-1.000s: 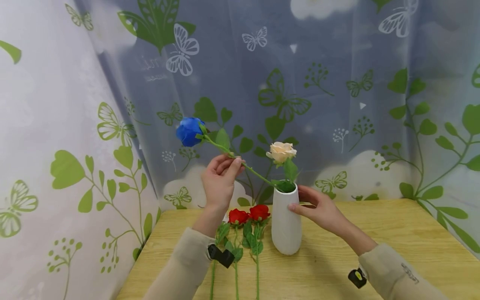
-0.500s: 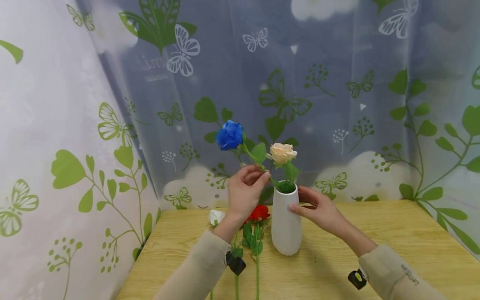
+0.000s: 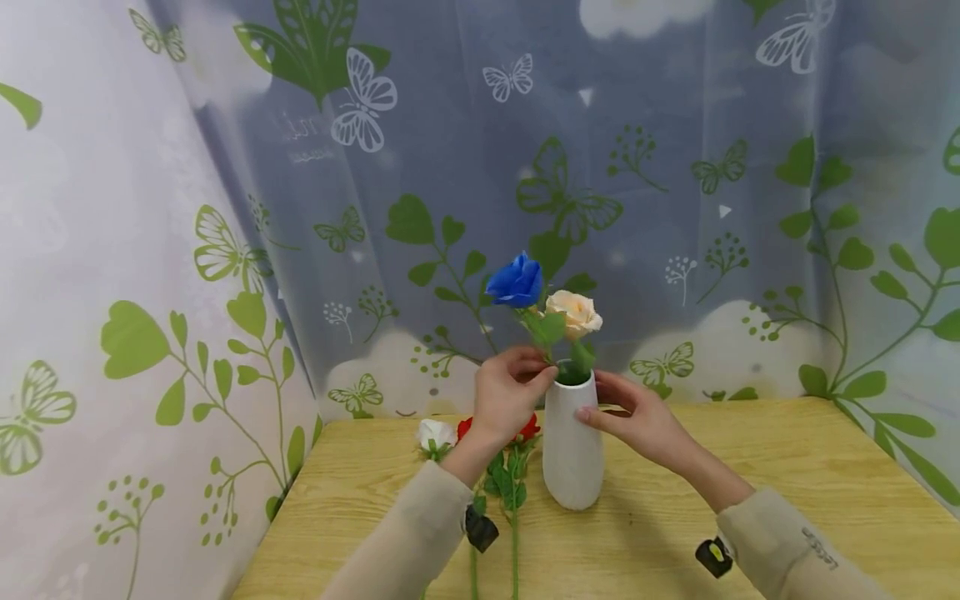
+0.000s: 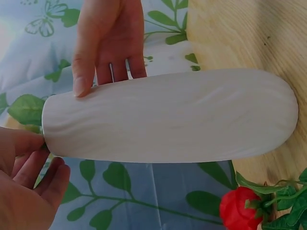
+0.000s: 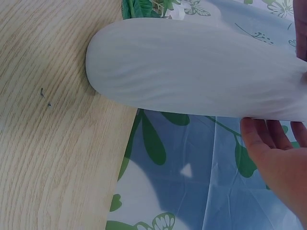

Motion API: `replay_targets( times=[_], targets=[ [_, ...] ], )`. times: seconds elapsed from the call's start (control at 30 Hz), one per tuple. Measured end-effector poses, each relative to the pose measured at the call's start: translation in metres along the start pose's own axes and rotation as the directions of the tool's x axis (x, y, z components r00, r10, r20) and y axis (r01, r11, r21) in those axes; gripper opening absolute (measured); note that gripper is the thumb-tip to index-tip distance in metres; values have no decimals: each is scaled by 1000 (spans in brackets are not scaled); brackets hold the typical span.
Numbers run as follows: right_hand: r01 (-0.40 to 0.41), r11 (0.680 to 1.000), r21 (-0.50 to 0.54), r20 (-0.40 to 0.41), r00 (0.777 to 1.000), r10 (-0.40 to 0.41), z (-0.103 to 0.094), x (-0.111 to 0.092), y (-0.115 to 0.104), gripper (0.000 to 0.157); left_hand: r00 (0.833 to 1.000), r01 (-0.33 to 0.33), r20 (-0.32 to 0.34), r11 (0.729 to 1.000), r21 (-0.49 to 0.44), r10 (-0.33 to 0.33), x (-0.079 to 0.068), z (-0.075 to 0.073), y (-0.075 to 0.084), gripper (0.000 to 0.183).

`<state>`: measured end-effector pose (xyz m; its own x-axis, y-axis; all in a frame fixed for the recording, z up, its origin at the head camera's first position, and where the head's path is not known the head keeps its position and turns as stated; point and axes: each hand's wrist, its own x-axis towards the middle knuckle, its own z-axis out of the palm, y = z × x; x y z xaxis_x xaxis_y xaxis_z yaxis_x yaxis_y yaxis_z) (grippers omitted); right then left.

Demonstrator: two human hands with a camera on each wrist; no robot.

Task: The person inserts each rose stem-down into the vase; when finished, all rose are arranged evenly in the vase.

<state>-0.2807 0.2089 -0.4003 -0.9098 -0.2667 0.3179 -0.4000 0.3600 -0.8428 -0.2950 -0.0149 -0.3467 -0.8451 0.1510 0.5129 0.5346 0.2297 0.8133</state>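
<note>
Left hand (image 3: 510, 396)'s pinching the blue rose (image 3: 516, 281) by its stem at the mouth of the white vase (image 3: 573, 450); right hand (image 3: 643, 421)'s steadying that, thumb and fingers curled round the neck. I'm guessing they're feeding it in beside the cream rose (image 3: 574, 314), so next is probably calling for lowering it gently.

Left hand (image 3: 512, 393) pinching blue rose (image 3: 516, 282) at vase (image 3: 573, 454) rim. Right hand (image 3: 639, 417) holding vase. Cream rose (image 3: 574, 314) in it. White rose (image 3: 437, 434), red roses (image 3: 529, 427) on table (image 3: 337, 492), blooms toward far edge.

Blue rose (image 3: 516, 282) above upright white vase (image 3: 573, 450)
</note>
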Motion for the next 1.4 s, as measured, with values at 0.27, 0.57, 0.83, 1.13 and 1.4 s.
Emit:
replay_targets(
  times=[0.27, 0.57, 0.83, 1.13, 1.4],
  targets=[
    [13, 1000, -2, 9, 1000, -13, -1, 2, 1, 64, 999, 52, 11, 999, 3, -52, -2, 0, 1, 24],
    [3, 1000, -10, -4, 1000, -3, 0, 2, 2, 67, 993, 111, -29, 994, 12, -111, -2, -1, -4, 25],
    [-15, 1000, -8, -8, 1000, 15, -1, 0, 2, 68, 994, 108, 14, 994, 24, -108, -1, -2, -5, 26],
    [-4, 1000, -6, -12, 1000, 4, -1, -1, 1, 66, 991, 120, 52, 992, 41, -122, -3, -2, -4, 37],
    [-3, 1000, -6, -8, 1000, 3, 0, 0, 0, 67, 984, 174, -55, 984, 50, -171, -3, -1, -3, 25]
  ],
)
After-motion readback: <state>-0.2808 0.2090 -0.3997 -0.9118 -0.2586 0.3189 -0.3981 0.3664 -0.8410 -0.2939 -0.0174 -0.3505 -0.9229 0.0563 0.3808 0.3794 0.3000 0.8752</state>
